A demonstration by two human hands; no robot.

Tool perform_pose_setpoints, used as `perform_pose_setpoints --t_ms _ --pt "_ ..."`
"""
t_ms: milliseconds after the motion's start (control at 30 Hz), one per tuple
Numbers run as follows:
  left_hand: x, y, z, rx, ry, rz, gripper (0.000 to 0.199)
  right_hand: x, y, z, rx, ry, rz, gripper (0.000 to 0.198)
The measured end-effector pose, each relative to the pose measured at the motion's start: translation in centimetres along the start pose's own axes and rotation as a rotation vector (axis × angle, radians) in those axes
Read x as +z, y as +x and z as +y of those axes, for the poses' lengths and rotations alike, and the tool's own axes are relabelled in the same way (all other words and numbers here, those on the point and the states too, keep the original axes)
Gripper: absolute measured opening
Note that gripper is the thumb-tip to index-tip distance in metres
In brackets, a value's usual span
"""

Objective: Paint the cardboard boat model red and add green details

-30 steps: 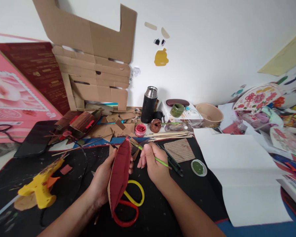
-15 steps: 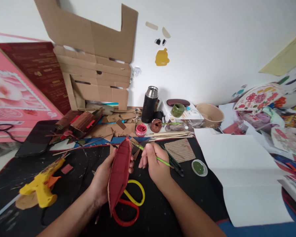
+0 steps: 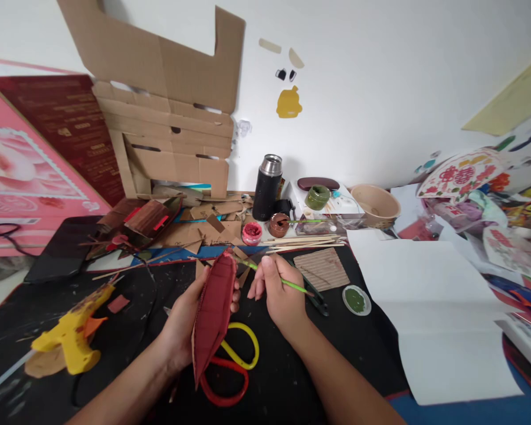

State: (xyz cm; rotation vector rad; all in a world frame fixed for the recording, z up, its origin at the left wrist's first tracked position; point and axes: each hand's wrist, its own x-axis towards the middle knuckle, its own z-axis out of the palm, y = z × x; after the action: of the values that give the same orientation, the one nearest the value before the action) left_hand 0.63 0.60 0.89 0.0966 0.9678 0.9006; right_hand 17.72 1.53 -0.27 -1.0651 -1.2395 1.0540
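the right hand [image 3: 279, 298] is pinching a green paintbrush [image 3: 274, 277] with its tip at the top of a red-painted cardboard boat [image 3: 215, 310], which the left hand [image 3: 183, 327] is gripping upright above the red and yellow scissors [image 3: 234, 369] on the black mat [image 3: 128, 348].

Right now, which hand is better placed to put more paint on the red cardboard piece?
The right hand. It already holds the brush, whose tip points at the upper end of the cardboard piece. The left hand is taken up holding that piece on edge above the scissors.
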Motion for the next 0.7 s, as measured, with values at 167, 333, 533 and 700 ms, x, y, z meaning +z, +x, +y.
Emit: perform_pose_setpoints --t_ms 167,333,533,700 --pt "-0.4 0.0 -0.1 -0.028 0.018 -0.012 0.051 -0.2 0.0 -0.3 -0.005 -0.03 0.023 0.063" --pt "0.1 -0.1 -0.1 -0.01 0.001 0.001 0.046 -0.2 -0.1 -0.4 -0.012 -0.021 0.024 0.065" --pt "-0.3 0.3 0.1 -0.016 -0.014 -0.047 0.051 0.4 -0.7 0.6 -0.011 -0.005 -0.098 0.061" --pt "-0.8 0.5 0.0 -0.017 -0.018 -0.067 0.048 0.3 -0.6 0.3 -0.028 -0.017 -0.062 0.061"
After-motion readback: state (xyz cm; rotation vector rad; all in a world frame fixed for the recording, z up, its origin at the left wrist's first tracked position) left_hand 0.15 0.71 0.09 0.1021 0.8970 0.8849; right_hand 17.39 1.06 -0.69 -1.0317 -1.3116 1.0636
